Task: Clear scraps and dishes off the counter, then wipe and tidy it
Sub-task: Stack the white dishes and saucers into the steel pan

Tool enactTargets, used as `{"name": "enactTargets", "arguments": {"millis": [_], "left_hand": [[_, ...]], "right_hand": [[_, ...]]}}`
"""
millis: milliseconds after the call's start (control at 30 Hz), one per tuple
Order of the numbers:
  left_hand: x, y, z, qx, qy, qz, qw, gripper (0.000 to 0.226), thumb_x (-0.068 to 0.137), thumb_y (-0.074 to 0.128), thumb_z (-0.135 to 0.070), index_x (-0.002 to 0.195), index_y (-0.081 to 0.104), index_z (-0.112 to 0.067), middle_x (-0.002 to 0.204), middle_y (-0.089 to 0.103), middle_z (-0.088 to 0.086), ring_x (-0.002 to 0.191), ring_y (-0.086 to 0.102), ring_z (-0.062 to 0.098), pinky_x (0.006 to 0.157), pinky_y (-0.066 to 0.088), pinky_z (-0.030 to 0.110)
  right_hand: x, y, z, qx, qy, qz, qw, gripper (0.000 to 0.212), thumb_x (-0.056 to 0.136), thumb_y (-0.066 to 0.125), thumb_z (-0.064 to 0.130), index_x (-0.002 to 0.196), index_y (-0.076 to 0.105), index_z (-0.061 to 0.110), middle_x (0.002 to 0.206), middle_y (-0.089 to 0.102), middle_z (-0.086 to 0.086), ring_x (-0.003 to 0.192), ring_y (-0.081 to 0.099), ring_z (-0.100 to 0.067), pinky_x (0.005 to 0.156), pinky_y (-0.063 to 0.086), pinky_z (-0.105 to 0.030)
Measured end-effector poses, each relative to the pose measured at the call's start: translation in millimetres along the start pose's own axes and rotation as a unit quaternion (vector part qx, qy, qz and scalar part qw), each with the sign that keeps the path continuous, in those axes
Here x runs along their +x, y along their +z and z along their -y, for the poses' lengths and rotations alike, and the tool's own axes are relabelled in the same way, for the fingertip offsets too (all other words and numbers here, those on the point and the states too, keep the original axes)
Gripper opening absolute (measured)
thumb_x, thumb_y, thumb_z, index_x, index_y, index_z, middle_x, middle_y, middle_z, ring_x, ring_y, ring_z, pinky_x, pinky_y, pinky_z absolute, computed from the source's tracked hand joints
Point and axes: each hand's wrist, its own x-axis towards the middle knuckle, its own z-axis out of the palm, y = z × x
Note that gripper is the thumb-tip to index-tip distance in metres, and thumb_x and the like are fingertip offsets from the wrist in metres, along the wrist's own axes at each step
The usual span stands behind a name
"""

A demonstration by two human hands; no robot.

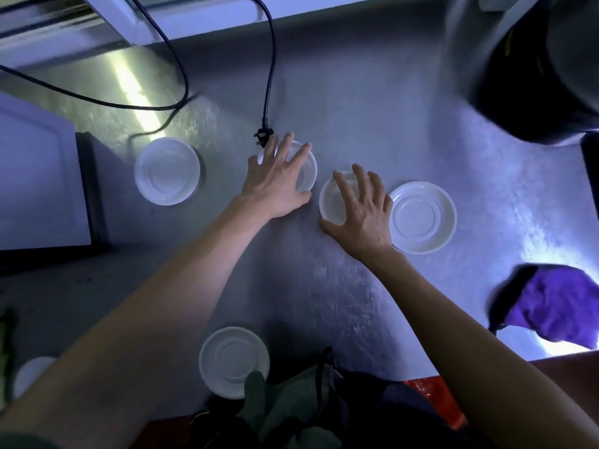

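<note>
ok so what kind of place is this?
Probably a cafe or commercial kitchen: a scratched steel counter, several white saucers laid out on it, such as this saucer, a purple cloth at the edge, and an unplugged power cord.

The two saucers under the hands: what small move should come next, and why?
Probably close each hand on its saucer and lift: the left hand and right hand lie spread over the left saucer and middle saucer, fingers straight, neither gripped yet.
</note>
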Motion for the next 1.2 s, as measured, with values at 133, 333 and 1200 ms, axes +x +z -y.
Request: {"name": "enactTargets", "arguments": {"millis": [133,333,1200], "left_hand": [[-20.7,2.5,-2.7,-0.003,-0.021,0.009,1.0,0.09,0.078,0.066,-0.055,0.151,0.021,-0.03,0.159,0.015,0.005,0.145,0.015,0.032,0.1,0.036,0.057],[-66.8,13.5,-1.3,-0.014,-0.06,0.017,0.998,0.087,0.077,0.067,-0.054,0.149,0.024,-0.031,0.155,0.02,0.003,0.142,0.018,0.03,0.099,0.037,0.056],[-410.8,82.9,99.0,-0.135,-0.259,-0.102,0.951,0.089,0.07,0.065,-0.057,0.147,0.026,-0.035,0.154,0.021,-0.001,0.141,0.019,0.028,0.104,0.033,0.055]], "right_hand": [[-0.8,-4.2,1.6,0.004,-0.006,0.005,1.0,0.092,0.075,0.067,0.063,0.152,0.027,0.032,0.16,0.022,-0.006,0.144,0.022,-0.036,0.109,0.03,-0.058],[-4.4,-6.6,7.5,-0.002,0.008,0.018,1.0,0.092,0.075,0.067,0.06,0.153,0.027,0.031,0.16,0.021,-0.006,0.143,0.021,-0.036,0.109,0.028,-0.053],[-189.5,36.1,222.8,0.006,-0.184,0.084,0.979,0.086,0.07,0.071,0.054,0.146,0.034,0.036,0.149,0.032,0.001,0.135,0.028,-0.033,0.105,0.036,-0.05]]}}
